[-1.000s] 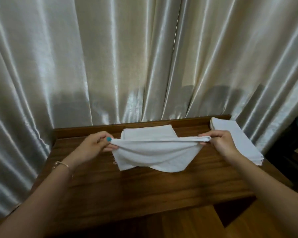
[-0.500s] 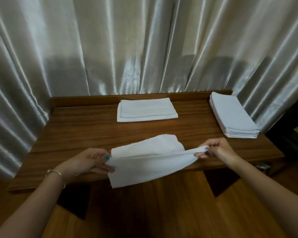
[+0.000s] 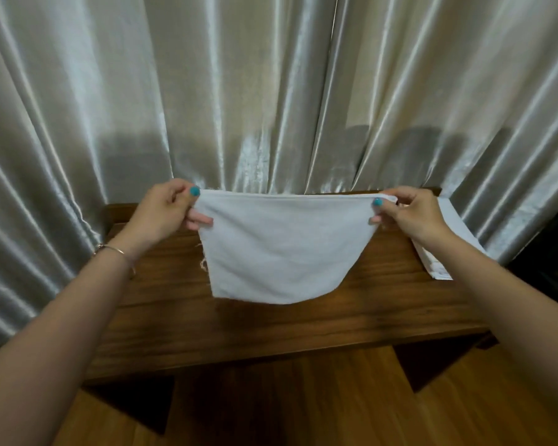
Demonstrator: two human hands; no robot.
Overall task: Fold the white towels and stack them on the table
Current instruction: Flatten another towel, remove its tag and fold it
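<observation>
left hand, right hand — raised, pinching

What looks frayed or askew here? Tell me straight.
The held towel has loose threads fraying from its lower left edge, near the left hand. Its bottom hem hangs uneven, curving up toward the right hand. Nothing else stands out; the stack of towels is mostly hidden.

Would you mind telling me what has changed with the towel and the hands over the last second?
Both hands, left hand and right hand, raised the white towel so it now hangs upright above the table, hiding the folded towel behind it. Both still pinch its top corners; the stack at right stayed put.
</observation>
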